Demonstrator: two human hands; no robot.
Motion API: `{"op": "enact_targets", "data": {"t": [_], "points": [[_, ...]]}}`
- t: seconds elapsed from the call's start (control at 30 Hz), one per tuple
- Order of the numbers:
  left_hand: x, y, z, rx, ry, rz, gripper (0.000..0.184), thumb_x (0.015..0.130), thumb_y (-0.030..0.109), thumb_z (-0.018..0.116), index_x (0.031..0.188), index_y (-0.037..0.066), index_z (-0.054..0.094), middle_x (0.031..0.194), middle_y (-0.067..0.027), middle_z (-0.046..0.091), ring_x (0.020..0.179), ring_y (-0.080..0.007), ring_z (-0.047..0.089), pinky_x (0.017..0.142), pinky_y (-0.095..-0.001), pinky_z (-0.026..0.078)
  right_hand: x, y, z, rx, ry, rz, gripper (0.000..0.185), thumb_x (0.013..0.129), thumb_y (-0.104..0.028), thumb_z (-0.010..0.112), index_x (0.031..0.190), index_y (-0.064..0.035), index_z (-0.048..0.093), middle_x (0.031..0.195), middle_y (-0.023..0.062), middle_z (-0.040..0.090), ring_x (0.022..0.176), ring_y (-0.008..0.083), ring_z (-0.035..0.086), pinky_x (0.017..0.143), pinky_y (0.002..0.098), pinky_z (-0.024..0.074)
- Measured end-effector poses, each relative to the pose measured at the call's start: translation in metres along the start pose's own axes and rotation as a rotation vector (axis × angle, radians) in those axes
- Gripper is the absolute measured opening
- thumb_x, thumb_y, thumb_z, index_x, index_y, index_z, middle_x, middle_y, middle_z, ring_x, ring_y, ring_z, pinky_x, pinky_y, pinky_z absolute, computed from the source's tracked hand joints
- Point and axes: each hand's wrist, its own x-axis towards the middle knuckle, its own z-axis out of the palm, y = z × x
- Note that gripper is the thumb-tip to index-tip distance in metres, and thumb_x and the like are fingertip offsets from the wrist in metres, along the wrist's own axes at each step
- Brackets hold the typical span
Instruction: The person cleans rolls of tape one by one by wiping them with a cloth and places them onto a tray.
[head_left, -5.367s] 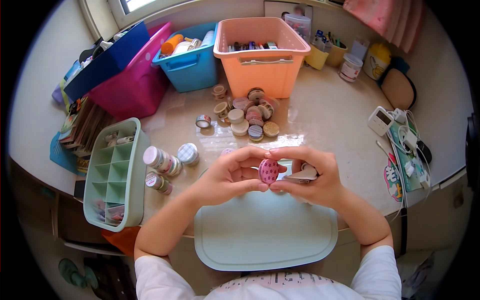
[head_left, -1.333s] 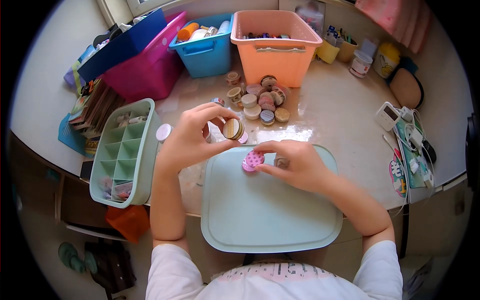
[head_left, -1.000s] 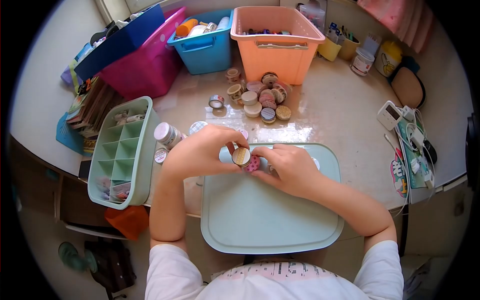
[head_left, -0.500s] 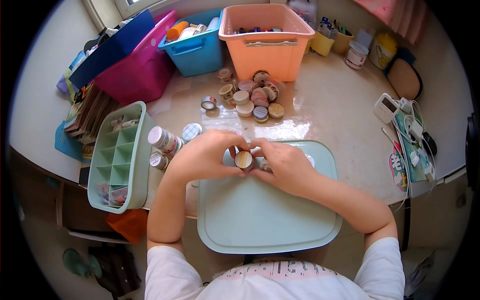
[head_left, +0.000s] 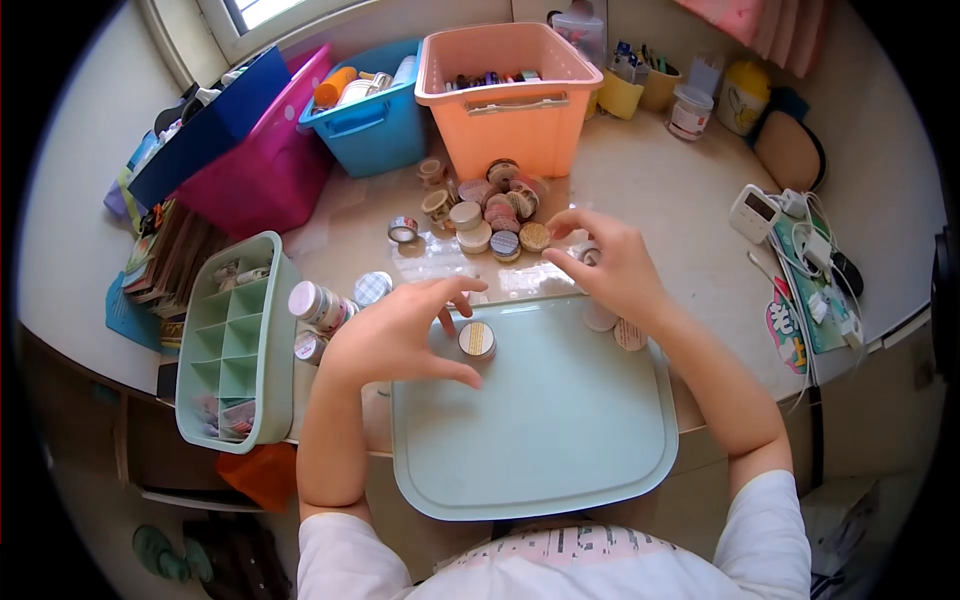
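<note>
A small stack of washi tape rolls (head_left: pixel 477 341), the top one patterned in gold, stands on a pale green lid (head_left: pixel 540 440). My left hand (head_left: pixel 405 325) is open beside it, thumb and fingers spread around its left side without gripping. My right hand (head_left: pixel 610 260) is stretched out beyond the lid's far edge. Its thumb and index finger are apart, right by a gold-topped tape roll (head_left: pixel 535 237) at the near edge of a heap of tape rolls (head_left: pixel 490 210). More rolls (head_left: pixel 629 335) lie below my right wrist, partly hidden.
At the left stands a green divided box (head_left: pixel 270 345), with stacked tape rolls (head_left: pixel 318 304) between it and my left hand. Blue (head_left: pixel 370 140), magenta (head_left: pixel 265 175) and orange bins (head_left: pixel 510 130) line the back. Cables and a white device (head_left: pixel 754 212) lie at the right.
Both hands were together around the tape stack. My right hand has let go and moved away to the far right, towards the heap. My left hand has opened, leaving the stack on the lid.
</note>
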Motion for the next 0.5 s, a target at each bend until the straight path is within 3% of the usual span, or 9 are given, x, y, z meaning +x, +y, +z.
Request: {"op": "enact_targets", "data": {"t": [0.07,0.1,0.13,0.2,0.23,0.37,0.5], "points": [[0.001,0.001,0.003,0.044,0.117,0.036,0.072,0.074,0.030,0.090,0.133,0.005,0.058,0.104,-0.0102,0.069,0.091,-0.0208,0.067,0.076,-0.0326,0.054,0.008,0.006,0.006,-0.158,0.037,-0.088,0.038,0.083,-0.028,0.080,0.112,-0.0060,0.070,0.106,0.0114,0.071,0.087,0.0292,0.071,0.078,0.0392,0.0564],[0.002,0.003,0.005,0.085,0.224,0.068,0.064,0.079,0.030,0.087,0.131,0.005,0.060,0.104,-0.0098,0.069,0.089,-0.0201,0.067,0.073,-0.0309,0.053,0.012,0.002,0.012,-0.266,-0.055,-0.072,0.042,0.082,-0.031,0.081,0.114,-0.0073,0.069,0.111,0.0108,0.068,0.092,0.0296,0.070,0.080,0.0400,0.0564],[0.003,0.006,0.005,0.091,0.224,0.072,0.064,0.079,0.030,0.087,0.131,0.005,0.060,0.104,-0.0098,0.069,0.089,-0.0201,0.067,0.073,-0.0309,0.053,0.015,0.000,0.017,-0.374,-0.145,-0.057,0.046,0.081,-0.034,0.081,0.116,-0.0086,0.068,0.115,0.0102,0.064,0.096,0.0300,0.069,0.082,0.0408,0.0564],[0.005,0.011,0.005,0.075,0.418,0.001,0.048,0.090,0.029,0.076,0.128,0.005,0.060,0.103,-0.0128,0.067,0.092,-0.0241,0.067,0.081,-0.0359,0.054,0.027,0.004,0.026,-0.432,-0.184,-0.103,0.053,0.079,-0.040,0.081,0.119,-0.0107,0.066,0.119,0.0094,0.061,0.098,0.0301,0.068,0.082,0.0420,0.0569],[0.005,0.011,0.006,0.108,0.464,0.048,0.036,0.095,0.024,0.071,0.124,0.005,0.063,0.100,-0.0116,0.068,0.089,-0.0231,0.068,0.079,-0.0350,0.054,0.032,-0.004,0.029,-0.457,-0.202,-0.092,0.052,0.080,-0.043,0.080,0.120,-0.0118,0.067,0.119,0.0096,0.062,0.099,0.0313,0.068,0.082,0.0430,0.0563],[0.006,0.014,0.009,0.065,0.530,0.114,0.029,0.093,0.022,0.073,0.116,0.004,0.066,0.094,-0.0102,0.069,0.080,-0.0216,0.069,0.074,-0.0337,0.054,0.042,-0.004,0.041,-0.522,-0.207,-0.093,0.050,0.077,-0.042,0.082,0.116,-0.0130,0.069,0.116,0.0090,0.064,0.100,0.0321,0.067,0.081,0.0445,0.0559],[0.007,0.009,0.012,0.079,0.558,0.148,0.026,0.091,0.013,0.074,0.116,0.005,0.069,0.093,-0.0073,0.071,0.084,-0.0168,0.069,0.066,-0.0271,0.049,0.043,-0.005,0.036,-0.486,-0.260,-0.031,0.048,0.073,-0.035,0.084,0.113,-0.0122,0.070,0.110,0.0088,0.067,0.101,0.0322,0.067,0.082,0.0433,0.0557]]}}
